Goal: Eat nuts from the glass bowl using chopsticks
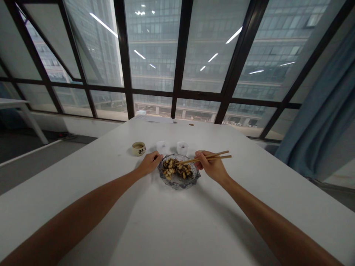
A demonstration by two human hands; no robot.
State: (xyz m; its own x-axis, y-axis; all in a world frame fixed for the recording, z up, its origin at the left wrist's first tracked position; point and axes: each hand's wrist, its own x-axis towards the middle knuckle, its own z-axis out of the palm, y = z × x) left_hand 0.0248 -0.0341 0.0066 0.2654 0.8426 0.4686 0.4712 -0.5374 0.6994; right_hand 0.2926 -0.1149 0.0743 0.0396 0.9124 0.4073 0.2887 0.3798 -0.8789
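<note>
A scalloped clear glass bowl stands mid-table, holding two side-by-side heaps of food: pale nut-like pieces and dark striped seeds mixed in. My right hand grips a pair of wooden chopsticks from the right. Their tips reach left into the bowl and touch or hover over the food; which one I cannot tell. At the bowl's left rim is my left hand, fingers curled and thumb side against the edge. Behind the bowl are two small white cups, the right-hand cup with something dark inside.
A cream cup with dark lettering stands left of the white cups. Papers and a small brown round item lie at the white table's far end. Windows rise beyond; a blue curtain hangs at right.
</note>
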